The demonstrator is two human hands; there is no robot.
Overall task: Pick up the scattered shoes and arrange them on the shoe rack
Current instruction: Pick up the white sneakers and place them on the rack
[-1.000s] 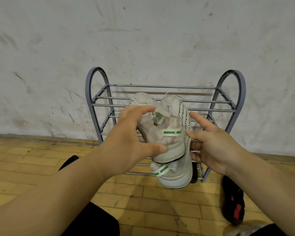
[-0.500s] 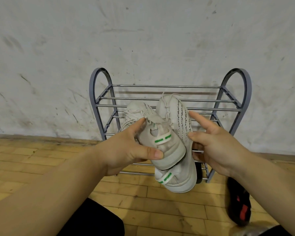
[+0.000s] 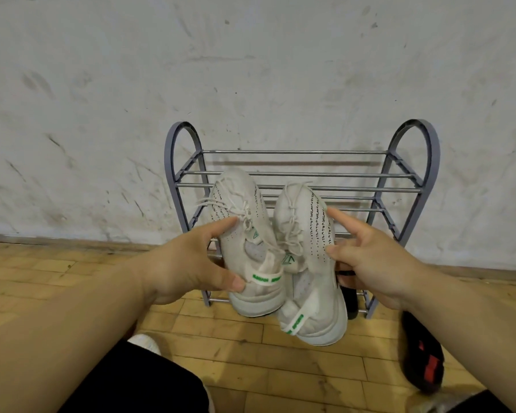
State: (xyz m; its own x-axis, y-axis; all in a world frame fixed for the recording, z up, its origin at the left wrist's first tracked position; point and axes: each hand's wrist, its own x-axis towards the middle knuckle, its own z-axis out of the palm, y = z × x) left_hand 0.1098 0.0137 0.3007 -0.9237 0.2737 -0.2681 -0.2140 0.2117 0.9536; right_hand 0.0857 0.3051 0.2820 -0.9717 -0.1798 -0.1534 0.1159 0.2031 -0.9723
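Two white knit sneakers with green heel tabs hang in the air in front of a grey metal shoe rack (image 3: 411,150). My left hand (image 3: 188,263) grips the left sneaker (image 3: 245,234) at its side and heel, toe pointing up at the rack. My right hand (image 3: 367,260) holds the right sneaker (image 3: 313,269) by its outer side; it sits lower, heel toward me. The two shoes touch along their inner sides. The rack's upper bars are bare; its lower tiers are mostly hidden behind the shoes.
A black shoe with red marks (image 3: 422,353) lies on the wooden floor at the right of the rack. Something dark (image 3: 350,299) shows on the rack's bottom tier. A scuffed white wall stands behind. My dark-clad knee (image 3: 137,380) fills the lower left.
The left sneaker, earlier lying across the right one, has been lifted and turned upright to its left. The two shoes are now side by side, toes toward the rack.
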